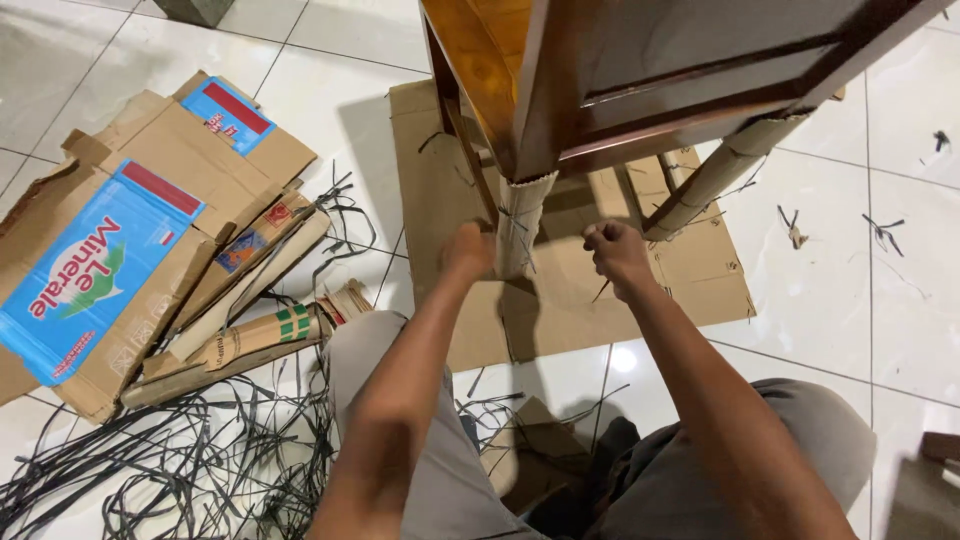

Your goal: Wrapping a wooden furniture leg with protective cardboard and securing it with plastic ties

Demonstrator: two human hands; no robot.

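Counted in the head view: one dark wooden furniture piece (640,80), two of its legs wrapped in corrugated cardboard, a third leg (462,150) bare at the left. Near wrapped leg (520,225) at centre, standing on one flat cardboard sheet (700,270) spread on the white tiled floor (840,310). Second wrapped leg (715,175) to the right, seen slanting on the same sheet. Thin black strap lines visible across the near wrap.

Hands: two, both bare, both belonging to the wearer of the camera.

Left hand (468,250): extended forward from the lower middle of the frame, forearm rising diagonally, fingers curled and pressed against the left side of the near wrapped leg. Closed in a grip at the wrap; whether on the cardboard itself or on a strap, not discernible.

Right hand (615,255): extended forward, clenched into a fist, just to the right of the near wrapped leg and apart from it, knuckles upward. A thin dark strand apparently pinched in the fist; too fine to confirm.

Surroundings: one pile of flattened cartons (150,250) at the left, brown with blue and red printed panels, plus several rolled or folded cardboard pieces (260,335) beside it. A loose tangle of black plastic strapping (200,450) on the floor at lower left, too many strands to count. A few strap offcuts (885,232) scattered at the right. Grey trouser knees (820,430) at the bottom of the frame.
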